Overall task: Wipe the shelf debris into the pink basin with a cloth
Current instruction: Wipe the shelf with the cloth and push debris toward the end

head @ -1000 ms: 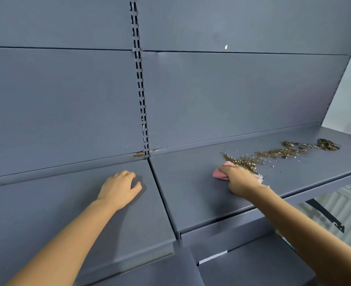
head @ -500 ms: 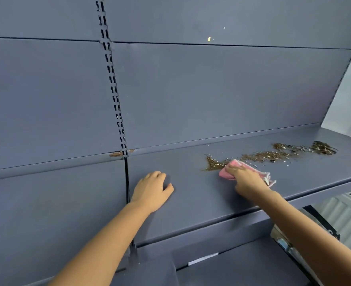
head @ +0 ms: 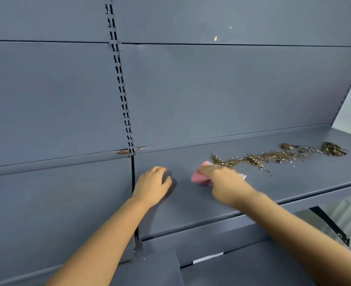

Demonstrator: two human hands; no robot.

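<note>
- Right hand (head: pixel 225 183) presses pink cloth (head: pixel 199 177) flat on grey shelf (head: pixel 294 182), blurred
- Brown debris (head: pixel 273 155) trails rightward from cloth along shelf
- Left hand (head: pixel 152 186) empty, palm down, fingers loosely spread on shelf

A shop, by its fittings. Grey metal gondola shelf (head: pixel 253 203) under flat grey back panels (head: pixel 222 89). A slotted grey upright strip (head: pixel 122 83) divides bays

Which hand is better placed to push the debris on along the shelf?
Right. The right hand already holds the cloth at the near end of the debris. The left hand lies empty on the shelf, farther from it.
</note>
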